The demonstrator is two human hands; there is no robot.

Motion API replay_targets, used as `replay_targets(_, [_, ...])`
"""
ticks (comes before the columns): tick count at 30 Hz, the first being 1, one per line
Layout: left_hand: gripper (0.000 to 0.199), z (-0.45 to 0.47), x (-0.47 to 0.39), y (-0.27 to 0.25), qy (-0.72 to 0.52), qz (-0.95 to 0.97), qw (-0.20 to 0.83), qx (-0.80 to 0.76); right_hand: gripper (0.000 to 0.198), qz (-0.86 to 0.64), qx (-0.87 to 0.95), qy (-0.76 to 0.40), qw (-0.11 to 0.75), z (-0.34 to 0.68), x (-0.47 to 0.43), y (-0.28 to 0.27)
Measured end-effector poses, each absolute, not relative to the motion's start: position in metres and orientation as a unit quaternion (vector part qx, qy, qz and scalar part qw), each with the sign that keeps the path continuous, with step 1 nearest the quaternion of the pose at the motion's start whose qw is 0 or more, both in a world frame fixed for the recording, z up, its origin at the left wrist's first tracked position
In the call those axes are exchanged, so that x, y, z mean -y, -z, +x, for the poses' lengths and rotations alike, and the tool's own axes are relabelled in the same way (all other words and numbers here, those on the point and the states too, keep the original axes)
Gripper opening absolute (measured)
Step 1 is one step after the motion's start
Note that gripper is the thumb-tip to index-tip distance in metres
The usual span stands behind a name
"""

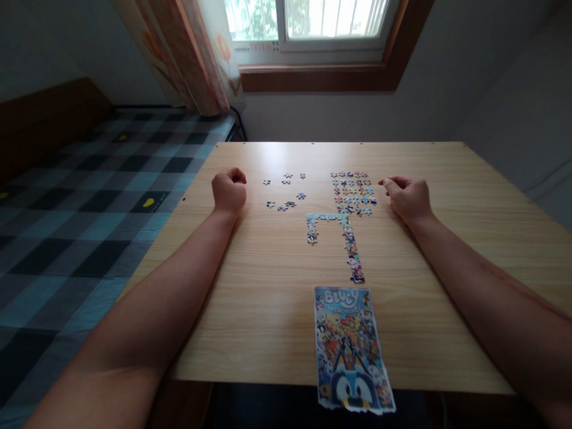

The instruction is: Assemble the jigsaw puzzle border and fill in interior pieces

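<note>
My left hand rests on the table as a closed fist, left of several loose puzzle pieces. No object shows in it. On the other side, my right hand lies with its fingers curled and thumb against them, nothing visible in the grip. It is just right of a block of puzzle pieces laid out in rows, apart from them. Between the hands, joined puzzle pieces form a top edge, a short left side and a longer right side. Below them lies a Bluey picture sheet.
The wooden table carries everything; the sheet's torn lower end hangs past its front edge. A bed with a checked cover stands at the left. Behind are a curtain and a window with a brown frame.
</note>
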State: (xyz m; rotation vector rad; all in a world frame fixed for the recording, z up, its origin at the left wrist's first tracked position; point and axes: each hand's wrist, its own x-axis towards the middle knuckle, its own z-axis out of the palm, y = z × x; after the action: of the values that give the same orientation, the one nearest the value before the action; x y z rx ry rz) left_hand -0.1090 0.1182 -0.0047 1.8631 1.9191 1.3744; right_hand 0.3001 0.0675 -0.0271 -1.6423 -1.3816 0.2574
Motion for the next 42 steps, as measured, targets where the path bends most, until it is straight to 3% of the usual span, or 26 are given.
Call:
replay_targets(17, [0.016,-0.103,-0.120,0.005,-0.498,0.622,0.128,-0.590,0.032,-0.673,0.565,-0.107,0.464,0.298,-0.066,0.024])
replay_targets(28, [0.019,-0.107,-0.129,0.011,-0.454,0.582,0.114,-0.665,0.033,-0.673,0.569,-0.108,0.461,0.299,-0.067,0.026])
replay_targets(34, [0.031,-0.107,-0.124,0.003,-0.314,0.590,0.089,-0.739,0.036,-0.673,0.568,-0.113,0.459,0.297,-0.067,0.029])
replay_targets(42, [0.028,-0.101,-0.139,-0.004,-0.212,0.573,0.062,-0.789,0.042,-0.682,0.551,-0.137,0.460,0.294,-0.067,0.031])
